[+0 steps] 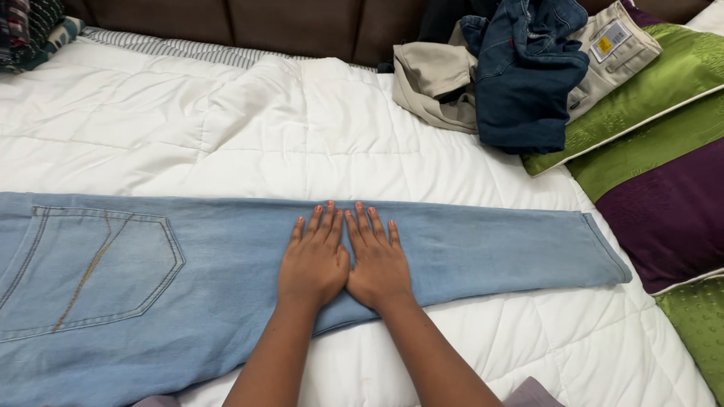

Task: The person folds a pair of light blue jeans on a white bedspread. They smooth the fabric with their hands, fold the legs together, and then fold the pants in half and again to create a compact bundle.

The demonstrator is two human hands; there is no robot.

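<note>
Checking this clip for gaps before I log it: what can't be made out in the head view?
- Light blue jeans: waistband end cut off by the left edge.
- Denim under the left hand and right hand: covered by the flat palms.
- Beige trousers: mostly buried under dark blue jeans.
- Patterned fabric, top-left corner: cropped, kind unclear.

Jeans waist: light blue jeans [226, 264] cut off at left edge.
Forearms: cropped by bottom edge.
Khaki trousers [437, 87]: partly hidden under dark denim [528, 75].
</note>
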